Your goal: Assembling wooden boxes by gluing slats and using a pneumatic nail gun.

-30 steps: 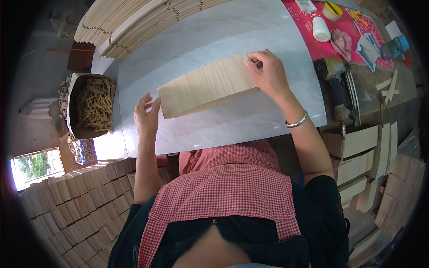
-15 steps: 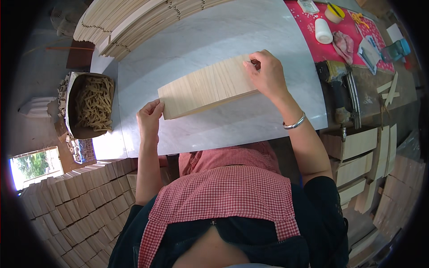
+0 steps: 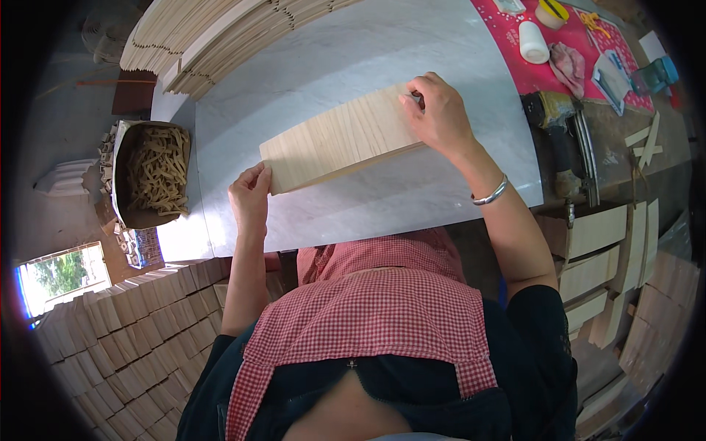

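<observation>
A long pale wooden board (image 3: 338,138), possibly several thin ones stacked, is held at a slant over the marbled worktop (image 3: 353,209). Its right end sits higher in the picture than its left. My left hand (image 3: 250,192) pinches the left end, thumb and fingers together at the edge. At the far right end, my right hand (image 3: 440,116) grips the board with curled fingers, and a silver bangle (image 3: 491,191) circles that wrist. The underside of the board is hidden.
Pale wooden slats (image 3: 243,33) are piled at the back left. A box (image 3: 121,176) of wood scraps stands left. On the right lie a nail gun (image 3: 560,140), a pink cloth (image 3: 566,67) and a white bottle (image 3: 532,42). Stacked wood blocks (image 3: 140,345) fill the lower left.
My hands and the board keep almost the same position. The right hand has shifted slightly up at its end, and the whole view has moved a little.
</observation>
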A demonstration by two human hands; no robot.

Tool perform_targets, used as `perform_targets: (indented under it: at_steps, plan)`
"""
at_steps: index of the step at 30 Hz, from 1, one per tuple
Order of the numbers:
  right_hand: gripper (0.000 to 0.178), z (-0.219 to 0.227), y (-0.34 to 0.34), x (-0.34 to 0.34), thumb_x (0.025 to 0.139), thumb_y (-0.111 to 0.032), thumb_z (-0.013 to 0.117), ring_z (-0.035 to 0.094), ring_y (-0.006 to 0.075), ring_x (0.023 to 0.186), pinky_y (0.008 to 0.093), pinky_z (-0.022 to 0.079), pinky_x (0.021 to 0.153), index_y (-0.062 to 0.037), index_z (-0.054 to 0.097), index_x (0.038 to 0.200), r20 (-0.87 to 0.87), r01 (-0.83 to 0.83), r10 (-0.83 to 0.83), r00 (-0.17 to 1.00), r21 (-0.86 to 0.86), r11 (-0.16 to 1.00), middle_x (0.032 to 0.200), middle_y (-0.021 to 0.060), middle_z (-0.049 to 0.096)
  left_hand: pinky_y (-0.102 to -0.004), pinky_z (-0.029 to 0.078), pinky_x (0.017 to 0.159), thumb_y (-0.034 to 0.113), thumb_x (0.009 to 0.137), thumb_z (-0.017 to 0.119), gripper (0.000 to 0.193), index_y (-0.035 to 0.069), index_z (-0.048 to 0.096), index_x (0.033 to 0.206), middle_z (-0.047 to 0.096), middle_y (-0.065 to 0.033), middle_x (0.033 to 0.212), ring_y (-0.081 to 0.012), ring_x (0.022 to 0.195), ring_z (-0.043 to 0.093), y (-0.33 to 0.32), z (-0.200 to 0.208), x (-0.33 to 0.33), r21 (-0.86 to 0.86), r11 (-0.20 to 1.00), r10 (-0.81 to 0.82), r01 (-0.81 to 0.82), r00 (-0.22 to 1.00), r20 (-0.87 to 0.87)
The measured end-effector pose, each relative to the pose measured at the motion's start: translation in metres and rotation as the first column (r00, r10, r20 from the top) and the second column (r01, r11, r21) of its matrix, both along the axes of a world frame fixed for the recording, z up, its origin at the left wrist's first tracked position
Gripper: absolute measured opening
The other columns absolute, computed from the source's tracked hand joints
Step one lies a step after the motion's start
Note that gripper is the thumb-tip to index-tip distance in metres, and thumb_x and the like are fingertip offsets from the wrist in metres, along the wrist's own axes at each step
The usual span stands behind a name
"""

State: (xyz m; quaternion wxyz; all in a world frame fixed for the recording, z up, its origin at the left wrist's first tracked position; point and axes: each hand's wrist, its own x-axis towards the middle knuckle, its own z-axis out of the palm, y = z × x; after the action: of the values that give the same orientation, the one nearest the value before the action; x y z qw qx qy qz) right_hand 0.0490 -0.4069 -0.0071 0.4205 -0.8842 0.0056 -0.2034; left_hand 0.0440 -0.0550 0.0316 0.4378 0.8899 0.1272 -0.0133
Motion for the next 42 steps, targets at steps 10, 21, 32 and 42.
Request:
perform_targets:
  at_steps: [10, 21, 32, 42]
  plan:
    - [0.008, 0.009, -0.023, -0.075, 0.086, -0.003, 0.065, 0.057, 0.0233, 0.063, 0.0339, 0.047, 0.062, -0.0016, 0.066, 0.094, -0.108, -0.034, 0.027, 0.994, -0.065, 0.997, 0.081, 0.0077, 0.065, -0.0552, 0.034, 0.113, 0.024, 0.078, 0.081, 0.053, 0.010, 0.060, 0.125, 0.035, -0.0174, 0.158, -0.0356, 0.137, 0.042, -0.076, 0.016, 0.003, 0.630, 0.673, -0.631, 0.387, 0.745, 0.217]
    - [0.011, 0.016, -0.008, -0.073, 0.083, -0.004, 0.067, 0.057, 0.0271, 0.060, 0.0375, 0.047, 0.058, -0.0039, 0.059, 0.076, -0.128, -0.048, 0.009, 0.992, -0.306, 0.951, 0.071, 0.0073, 0.058, -0.0509, 0.039, 0.108, 0.028, 0.067, 0.089, 0.047, 0.009, 0.058, 0.096, 0.049, -0.0195, 0.146, -0.0365, 0.133, 0.047, -0.170, 0.009, 0.036, 0.526, 0.449, -0.880, 0.722, 0.460, 0.120]
    - [0.018, 0.021, -0.014, -0.066, 0.081, -0.003, 0.066, 0.054, 0.0266, 0.058, 0.0388, 0.045, 0.057, -0.0021, 0.056, 0.066, -0.162, -0.109, 0.065, 0.985, -0.277, 0.955, 0.063, 0.0089, 0.054, -0.0441, 0.044, 0.100, 0.023, 0.058, 0.090, 0.047, 0.009, 0.055, 0.085, 0.054, -0.0163, 0.133, -0.0361, 0.118, 0.051, -0.174, 0.002, 0.044, 0.442, 0.513, -0.855, 0.736, 0.486, 0.182]
    - [0.013, 0.021, -0.025, -0.060, 0.083, -0.003, 0.064, 0.054, 0.0256, 0.058, 0.0379, 0.047, 0.059, -0.0022, 0.060, 0.071, -0.214, -0.232, 0.185, 0.959, -0.219, 0.948, 0.068, 0.0088, 0.056, -0.0434, 0.044, 0.096, 0.023, 0.053, 0.090, 0.048, 0.010, 0.052, 0.080, 0.054, -0.0156, 0.126, -0.0344, 0.112, 0.051, -0.171, -0.008, 0.056, 0.433, 0.493, -0.870, 0.755, 0.442, 0.219]
